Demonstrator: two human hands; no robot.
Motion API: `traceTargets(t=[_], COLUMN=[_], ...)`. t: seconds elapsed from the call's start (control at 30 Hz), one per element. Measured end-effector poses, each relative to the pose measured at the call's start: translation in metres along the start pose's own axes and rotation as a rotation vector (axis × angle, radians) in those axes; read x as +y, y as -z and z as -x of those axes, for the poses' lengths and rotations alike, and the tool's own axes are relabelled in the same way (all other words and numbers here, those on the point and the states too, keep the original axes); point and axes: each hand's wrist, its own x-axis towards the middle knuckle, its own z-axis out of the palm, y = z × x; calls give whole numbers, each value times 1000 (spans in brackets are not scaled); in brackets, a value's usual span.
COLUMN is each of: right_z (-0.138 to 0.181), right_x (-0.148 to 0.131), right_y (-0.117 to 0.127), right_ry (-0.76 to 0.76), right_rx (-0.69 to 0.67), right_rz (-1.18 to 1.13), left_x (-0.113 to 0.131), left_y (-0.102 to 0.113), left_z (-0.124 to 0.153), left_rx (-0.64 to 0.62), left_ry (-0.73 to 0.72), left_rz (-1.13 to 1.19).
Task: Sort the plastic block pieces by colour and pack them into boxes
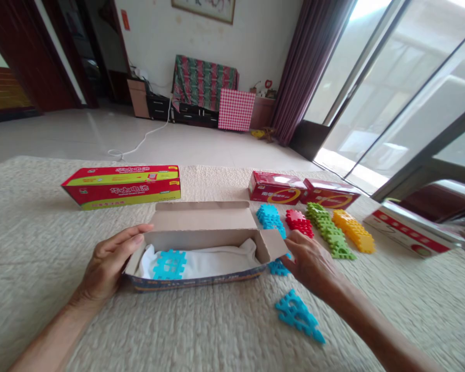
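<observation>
A long open cardboard box [201, 281] lies in front of me, its lid folded back, with white cloth [217, 261] lining it. One blue square interlocking plastic piece [169, 265] rests on the cloth at the left. My left hand [110, 261] grips the box's left end, fingers over the rim and thumb along the side. At the right end, my right hand [308, 261] is closed beside the end flap [273, 245], over a row of blue pieces [270, 217]; its fingertips are partly hidden. Nearer me lies a triangular blue piece [299, 316].
Red [299, 223], green [329, 230] and yellow pieces [353, 231] lie in rows to the right. Behind are a red-yellow box [124, 188] and two dark red boxes [277, 187] [331, 193]. A white-red box [413, 230] sits far right on the quilted cover [178, 330].
</observation>
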Motion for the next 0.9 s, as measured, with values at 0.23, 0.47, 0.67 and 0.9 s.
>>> traceTargets(t=[0.23,0.47,0.67,0.9], right_z=[3,-41,-72,-80], right_x=[27,-27,-112,-127], right_y=[32,75,53,33], right_ry=[-36,70,285,306], right_rx=[178,367,24,-82], right_rz=[60,-101,-143,-107], left_x=[0,-2,1,-4], left_y=[0,-2,-3,0], left_z=[0,-2,-1,-4], left_rx=[-12,-62,-50,-87], left_ry=[-22,-72,-130,-130], left_rz=[25,26,-3,4])
